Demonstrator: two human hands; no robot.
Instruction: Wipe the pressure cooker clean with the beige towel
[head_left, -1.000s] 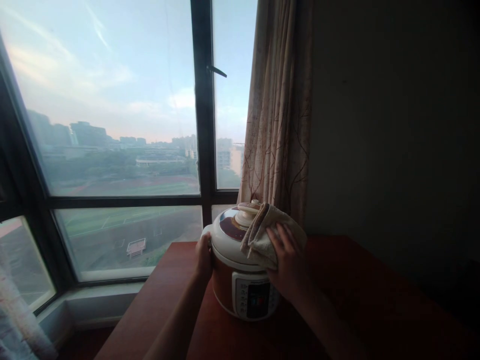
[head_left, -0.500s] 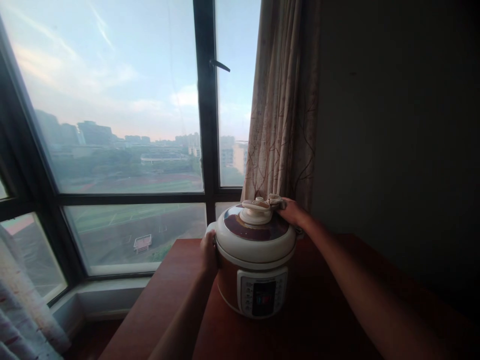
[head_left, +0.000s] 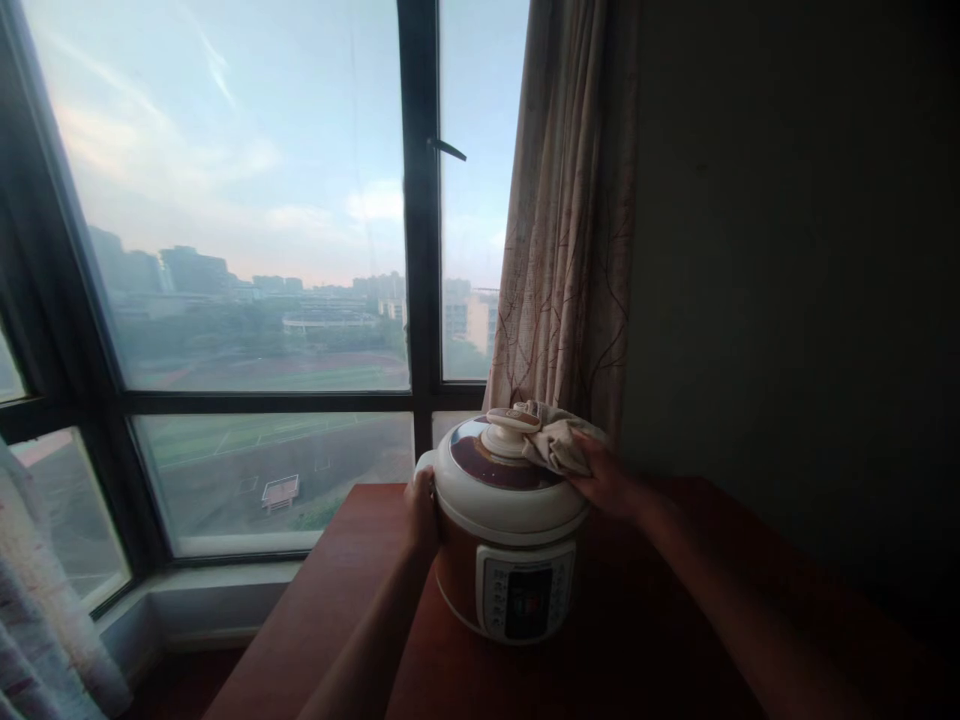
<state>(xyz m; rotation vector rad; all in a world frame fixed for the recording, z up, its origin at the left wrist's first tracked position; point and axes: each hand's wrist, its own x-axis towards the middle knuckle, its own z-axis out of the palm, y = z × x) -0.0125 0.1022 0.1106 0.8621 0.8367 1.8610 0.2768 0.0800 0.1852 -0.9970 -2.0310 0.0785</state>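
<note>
An electric pressure cooker [head_left: 510, 510] with a white rim, brown body and front control panel stands upright on a reddish-brown table [head_left: 330, 560]. My left hand [head_left: 422, 510] is closed round the white side handle at the cooker's left. On the right side of the lid, my right hand [head_left: 600, 475] grips a crumpled light cloth [head_left: 559, 445]. The cloth lies against the dark lid top beside the white lid knob [head_left: 512, 430] and covers part of it. My right fingertips are partly hidden by the cloth.
Behind the table is a large dark-framed window [head_left: 262, 400] with a handle [head_left: 450, 150]. A patterned curtain [head_left: 562, 250] hangs just behind the cooker, and another curtain [head_left: 45, 600] is at the lower left. A dark wall [head_left: 787, 250] rises at the right.
My right hand has moved the cloth from behind the knob towards me, onto the lid's right side, where more of the cloth shows. My left hand stays at the handle.
</note>
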